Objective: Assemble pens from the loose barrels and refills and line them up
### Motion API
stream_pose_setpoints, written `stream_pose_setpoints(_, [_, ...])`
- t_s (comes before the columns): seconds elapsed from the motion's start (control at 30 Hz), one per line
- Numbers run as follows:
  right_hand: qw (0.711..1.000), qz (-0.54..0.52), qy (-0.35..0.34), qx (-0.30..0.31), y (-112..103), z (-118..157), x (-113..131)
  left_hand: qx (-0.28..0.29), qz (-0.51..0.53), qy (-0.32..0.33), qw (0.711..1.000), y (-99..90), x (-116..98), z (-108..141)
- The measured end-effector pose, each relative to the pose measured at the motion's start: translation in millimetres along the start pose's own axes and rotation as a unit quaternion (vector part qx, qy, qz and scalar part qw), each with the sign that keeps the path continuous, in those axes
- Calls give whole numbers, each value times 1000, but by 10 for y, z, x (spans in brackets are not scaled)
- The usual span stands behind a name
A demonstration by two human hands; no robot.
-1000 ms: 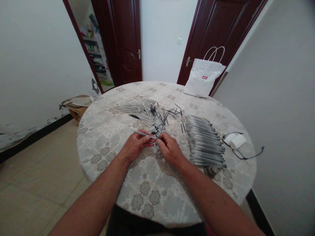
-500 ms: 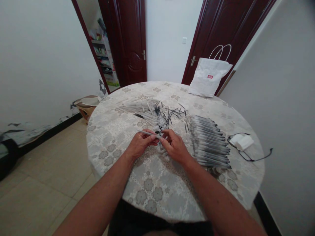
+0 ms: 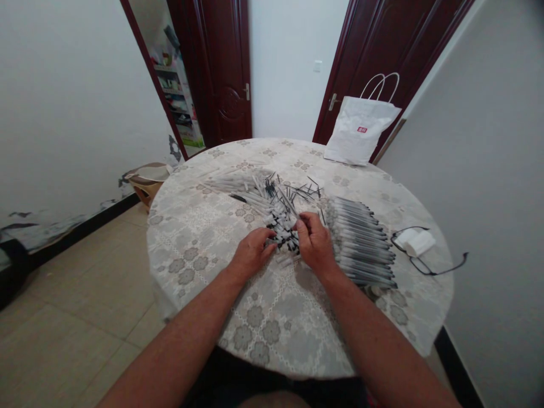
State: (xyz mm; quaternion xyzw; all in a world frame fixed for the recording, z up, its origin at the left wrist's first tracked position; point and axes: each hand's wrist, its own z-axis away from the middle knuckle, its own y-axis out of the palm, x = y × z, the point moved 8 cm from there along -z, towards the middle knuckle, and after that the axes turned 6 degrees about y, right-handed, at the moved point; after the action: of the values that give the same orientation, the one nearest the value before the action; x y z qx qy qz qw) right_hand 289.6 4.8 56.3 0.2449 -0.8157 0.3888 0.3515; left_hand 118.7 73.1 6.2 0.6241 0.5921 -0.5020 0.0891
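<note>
My right hand [image 3: 315,242] is closed in a pinch on the near end of a grey pen [image 3: 289,202], which slants up and left from the fingertips. To the left, my left hand [image 3: 252,249] reaches into a heap of small white and black pen parts [image 3: 284,228]. Its thumb and fingers are curled together there; what they hold is too small to name. Beyond the heap lie pale, clear pen barrels [image 3: 238,182] and thin black refills [image 3: 312,190]. Right of my right hand, many grey pens [image 3: 365,241] form a tidy row.
A round table with a flowered cloth [image 3: 204,226] carries all this. At its right lie glasses [image 3: 429,272] and a folded white tissue [image 3: 419,242]. A white paper bag [image 3: 361,130] stands at the back right; a stool [image 3: 147,181] is beyond the left edge.
My hands have moved apart from the pen they held together. The right hand keeps a pen, now pointing away from me; the left has dropped to the small parts.
</note>
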Motion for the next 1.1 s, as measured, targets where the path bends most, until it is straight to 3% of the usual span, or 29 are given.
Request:
stream_pose_setpoints(0.2, [1000,8,-20,16,42,27,63,29,-28,21,999,70,-27,13])
stream_pose_setpoints(0.4, [1000,2,-12,8,28,21,41,14,-49,68,996,-28,-113,13])
stream_pose_setpoints(0.57, [1000,12,-13,4,22,15,23,-22,15,22,999,-148,-79,-13])
stream_pose_setpoints(0.67, [999,39,-22,22,58,10,22,-77,106,-64,989,-228,105,-1])
stream_pose_setpoints(0.8, [992,87,-54,79,187,25,39,-152,286,-202,924,-273,468,54])
stream_pose_setpoints(0.97, [976,129,-90,147,354,96,48,-212,479,-231,820,-323,650,48])
stream_pose_setpoints(1.1, [973,140,-93,158,396,121,36,-229,519,-235,789,-338,681,60])
